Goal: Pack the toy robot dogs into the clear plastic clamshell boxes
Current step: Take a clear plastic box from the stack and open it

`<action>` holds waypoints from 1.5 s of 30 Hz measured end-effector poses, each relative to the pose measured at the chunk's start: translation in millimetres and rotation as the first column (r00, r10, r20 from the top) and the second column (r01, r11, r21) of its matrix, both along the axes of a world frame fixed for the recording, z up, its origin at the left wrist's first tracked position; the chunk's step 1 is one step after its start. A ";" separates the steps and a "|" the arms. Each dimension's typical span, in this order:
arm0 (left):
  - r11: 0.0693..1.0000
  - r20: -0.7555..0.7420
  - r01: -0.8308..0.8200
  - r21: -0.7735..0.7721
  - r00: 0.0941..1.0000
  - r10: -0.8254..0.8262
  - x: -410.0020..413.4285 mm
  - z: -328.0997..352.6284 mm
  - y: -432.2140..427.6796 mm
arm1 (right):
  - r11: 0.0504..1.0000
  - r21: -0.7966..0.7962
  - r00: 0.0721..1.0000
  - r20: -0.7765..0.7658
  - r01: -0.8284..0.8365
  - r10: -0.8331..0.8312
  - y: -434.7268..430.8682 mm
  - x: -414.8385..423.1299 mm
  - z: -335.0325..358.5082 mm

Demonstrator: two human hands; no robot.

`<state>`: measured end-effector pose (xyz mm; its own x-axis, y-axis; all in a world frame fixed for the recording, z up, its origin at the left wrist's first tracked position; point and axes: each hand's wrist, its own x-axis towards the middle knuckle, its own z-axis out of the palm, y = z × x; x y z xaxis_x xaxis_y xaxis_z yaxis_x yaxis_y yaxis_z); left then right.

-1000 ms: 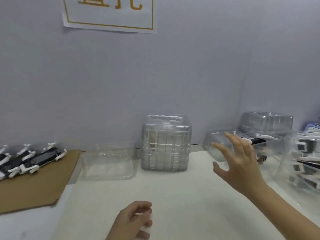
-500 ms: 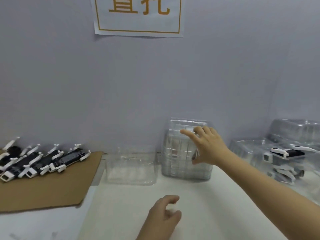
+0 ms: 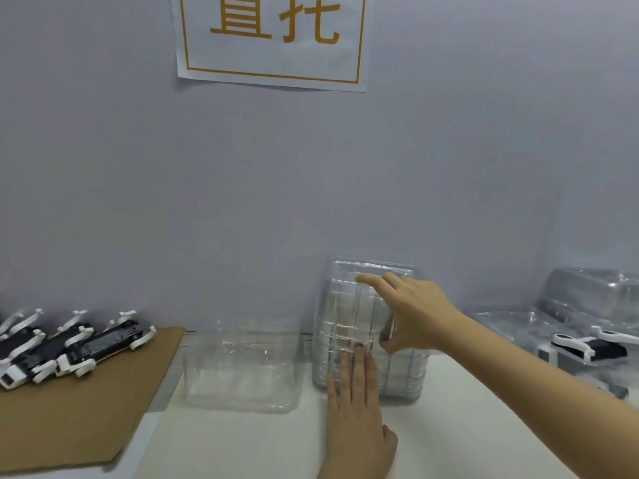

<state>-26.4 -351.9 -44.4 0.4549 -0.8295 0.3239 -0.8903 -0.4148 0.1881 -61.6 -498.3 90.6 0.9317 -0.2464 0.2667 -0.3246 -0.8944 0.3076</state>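
Clamshell stack, right hand gripping (left hand pressing front)

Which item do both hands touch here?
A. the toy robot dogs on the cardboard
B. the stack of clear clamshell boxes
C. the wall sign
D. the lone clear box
B: the right hand grips the upper part of the stack of clear clamshell boxes, fingers over the top and thumb on its front, and the left hand touches its lower front with straight fingers.
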 end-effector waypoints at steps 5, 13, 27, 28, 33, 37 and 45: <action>0.999 -0.006 -0.025 -0.047 1.000 0.024 5.7 -11.6 -7.0 | 0.999 0.020 0.999 0.024 -0.025 0.024 -10.8 -0.7 10.9; 0.990 0.020 -0.025 -0.140 0.999 0.028 6.1 -23.7 -8.4 | 0.998 -0.065 0.997 0.077 0.011 -0.006 -13.5 -5.6 18.6; 0.979 0.009 0.063 -0.196 0.998 -0.063 10.1 -28.2 -10.8 | 0.990 -0.104 0.994 0.060 0.099 -0.093 -11.1 -5.8 -8.9; 0.975 -0.012 0.075 -0.209 0.997 -0.079 10.4 -29.5 -11.1 | 0.992 -0.096 0.995 0.064 0.088 -0.082 -12.1 -6.0 -8.2; 0.991 -0.003 0.024 -0.133 1.000 -0.025 8.0 -24.8 -9.5 | 0.996 -0.084 0.995 0.088 0.042 -0.035 -18.8 -7.4 -8.4; 0.991 0.067 0.006 -0.130 0.998 0.003 9.2 -23.7 -10.5 | 0.996 -0.088 0.993 0.115 0.013 -0.003 -24.2 -8.3 -8.7; 0.992 0.004 -0.022 -0.125 1.000 0.022 10.4 -26.4 -13.5 | 0.994 -0.096 0.974 0.213 -0.057 0.077 -32.8 -7.1 -1.3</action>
<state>-16.0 -365.4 -70.8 0.4706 -0.7722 0.4269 -0.8823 -0.4079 0.2348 -68.7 -531.1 89.3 0.8631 -0.1519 0.4817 -0.3324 -0.8889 0.3153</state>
